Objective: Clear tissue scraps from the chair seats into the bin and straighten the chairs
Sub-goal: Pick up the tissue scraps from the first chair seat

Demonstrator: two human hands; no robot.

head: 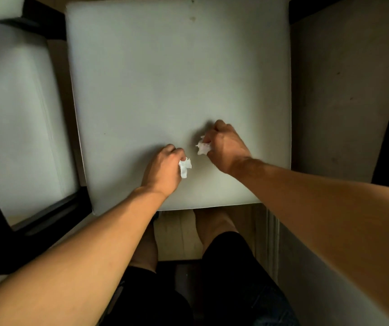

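A pale cushioned chair seat fills the middle of the head view, seen from straight above. My left hand rests on its near part, fingers closed around a white tissue scrap that sticks out to the right. My right hand sits a little farther and to the right, closed on a second crumpled white tissue scrap. The two hands are a short gap apart. The rest of the seat surface shows only a few small dark specks. No bin is in view.
A second pale chair seat with a dark frame stands close on the left. A grey surface lies to the right. My legs in dark shorts stand on a wooden floor just below the seat's near edge.
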